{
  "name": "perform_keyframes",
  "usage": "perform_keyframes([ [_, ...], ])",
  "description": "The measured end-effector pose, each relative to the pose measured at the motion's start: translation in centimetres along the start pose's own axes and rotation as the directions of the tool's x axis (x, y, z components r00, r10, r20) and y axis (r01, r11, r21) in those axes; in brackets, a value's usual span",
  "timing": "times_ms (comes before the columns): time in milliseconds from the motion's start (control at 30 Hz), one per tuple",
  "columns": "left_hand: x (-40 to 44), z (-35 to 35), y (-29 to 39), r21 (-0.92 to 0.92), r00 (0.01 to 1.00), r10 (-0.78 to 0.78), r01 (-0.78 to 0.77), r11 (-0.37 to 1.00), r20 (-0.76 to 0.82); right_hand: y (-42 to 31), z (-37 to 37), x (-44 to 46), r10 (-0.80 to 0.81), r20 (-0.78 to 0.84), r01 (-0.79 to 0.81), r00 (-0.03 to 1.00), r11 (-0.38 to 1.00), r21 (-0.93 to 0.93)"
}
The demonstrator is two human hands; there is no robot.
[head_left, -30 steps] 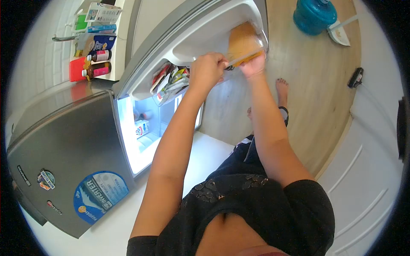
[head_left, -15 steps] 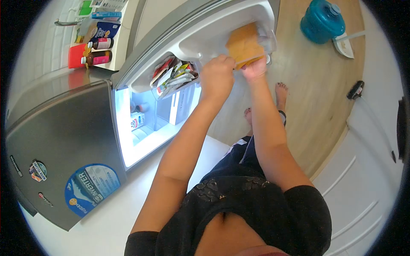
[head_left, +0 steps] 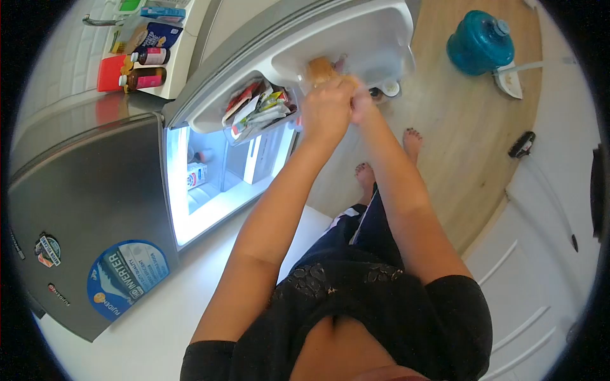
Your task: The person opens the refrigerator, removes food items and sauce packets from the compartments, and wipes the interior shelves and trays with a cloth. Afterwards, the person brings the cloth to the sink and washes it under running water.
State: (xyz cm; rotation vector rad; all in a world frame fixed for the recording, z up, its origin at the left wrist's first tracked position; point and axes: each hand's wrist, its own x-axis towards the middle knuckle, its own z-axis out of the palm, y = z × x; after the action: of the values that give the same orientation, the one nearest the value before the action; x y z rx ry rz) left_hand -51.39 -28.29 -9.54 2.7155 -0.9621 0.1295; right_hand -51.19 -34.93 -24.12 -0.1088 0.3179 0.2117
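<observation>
My left hand (head_left: 328,105) is closed on the near edge of a clear plastic bag with orange contents (head_left: 321,68). Close beside it on the right, my right hand (head_left: 361,105) is blurred, its fingers near the bag and mostly hidden. The bag is bunched up beyond my hands, in front of the white door shelf (head_left: 381,38) of the open fridge. Left of my hands, a clear door bin (head_left: 244,134) holds several sachets (head_left: 260,108).
The lit fridge interior (head_left: 222,197) is at left, beside the closed grey door (head_left: 95,209). Bottles (head_left: 145,78) and packets (head_left: 159,35) stand on a counter at upper left. A blue water jug (head_left: 481,44) and a dustpan (head_left: 508,81) are on the floor (head_left: 445,152).
The orange bag, spread out wide before, is now bunched smaller and lies further left. My right hand has moved left, close against my left hand.
</observation>
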Motion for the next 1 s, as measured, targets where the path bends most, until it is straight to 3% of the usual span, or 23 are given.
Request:
perform_keyframes([
  [33,0.0,0.1,0.0,-0.003,1.000,0.001,-0.001,1.000,-0.005,-0.1,0.1,-0.2,-0.037,-0.119,0.021,0.992,0.991,-0.135],
  [67,-0.3,0.1,0.1,-0.009,1.000,0.008,-0.008,1.000,-0.015,0.2,-0.2,-0.3,-0.038,-0.120,0.021,0.992,0.990,-0.138],
  [133,-0.8,-0.2,0.2,-0.027,0.999,0.008,-0.009,1.000,-0.038,0.6,-0.5,-0.8,0.035,-0.156,-0.033,0.987,0.999,0.016],
  [167,-1.0,-0.4,0.4,-0.033,1.000,-0.013,0.013,0.999,-0.009,0.5,0.0,-1.7,0.031,-0.159,-0.030,0.987,1.000,0.007],
  [233,-1.1,-0.7,0.3,-0.045,0.999,-0.034,0.035,0.998,0.012,0.3,1.6,-4.6,0.189,-0.223,-0.193,0.956,0.981,0.002],
  [367,-1.2,-1.4,0.0,-0.113,0.999,0.002,0.003,0.994,0.044,1.0,2.7,-10.3,0.280,-0.165,-0.287,0.946,0.958,-0.020],
  [400,-1.2,-1.8,-0.2,-0.103,0.997,0.028,-0.021,0.994,0.069,0.2,4.1,-12.3,0.160,-0.249,-0.208,0.955,0.962,-0.179],
  [433,-0.9,-2.9,-0.3,-0.136,0.995,0.081,-0.088,0.987,-0.059,-0.8,5.3,-13.8,0.020,-0.306,-0.129,0.952,0.931,-0.342],
  [500,1.3,-6.2,-1.6,-0.122,0.931,0.155,-0.205,0.971,-0.331,-2.8,5.9,-16.2,-0.334,-0.238,-0.017,0.912,0.547,-0.837],
  [533,3.1,-7.8,-2.8,-0.086,0.873,0.170,-0.234,0.968,-0.458,-4.0,7.0,-17.1,-0.348,-0.221,-0.029,0.911,0.481,-0.876],
  [600,6.6,-10.6,-4.7,0.032,0.897,0.062,-0.053,0.998,-0.438,-6.5,10.8,-17.7,-0.365,-0.200,-0.039,0.909,0.402,-0.915],
  [633,8.1,-11.8,-5.1,0.027,0.893,0.060,-0.054,0.998,-0.445,-7.1,13.3,-17.3,-0.463,0.150,0.105,0.874,-0.121,-0.987],
  [667,9.2,-12.9,-5.4,0.029,0.967,0.043,-0.037,0.999,-0.251,-7.2,15.1,-16.6,-0.365,0.489,0.193,0.792,-0.611,-0.768],
  [700,10.0,-13.4,-5.8,0.036,0.999,0.021,-0.020,0.999,-0.042,-7.2,16.0,-15.1,-0.262,0.617,0.265,0.742,-0.731,-0.629],
  [733,10.6,-13.0,-6.5,0.037,0.999,0.022,-0.020,0.999,-0.043,-7.3,16.6,-13.1,-0.140,0.720,0.323,0.680,-0.824,-0.465],
  [800,11.5,-11.9,-7.5,0.213,0.989,0.035,-0.066,0.975,0.143,-8.2,16.9,-8.3,0.250,0.781,0.518,0.572,-0.849,-0.107],
  [867,11.2,-11.6,-7.3,0.187,0.993,0.022,-0.043,0.981,0.113,-8.1,15.0,-3.6,0.391,0.684,0.641,0.616,-0.753,-0.146],
  [900,11.0,-11.6,-7.1,0.156,0.996,0.002,-0.015,0.988,0.086,-8.4,14.0,-1.4,0.388,0.687,0.639,0.615,-0.755,-0.146],
  [967,11.0,-11.9,-6.9,0.189,0.993,-0.002,-0.021,0.982,0.119,-8.8,13.9,1.3,0.697,0.619,0.673,0.362,-0.655,0.344],
  [1000,11.2,-11.9,-6.9,0.216,0.988,-0.008,-0.027,0.976,0.157,-9.4,14.2,1.1,0.788,0.511,0.584,0.343,-0.605,0.541],
])
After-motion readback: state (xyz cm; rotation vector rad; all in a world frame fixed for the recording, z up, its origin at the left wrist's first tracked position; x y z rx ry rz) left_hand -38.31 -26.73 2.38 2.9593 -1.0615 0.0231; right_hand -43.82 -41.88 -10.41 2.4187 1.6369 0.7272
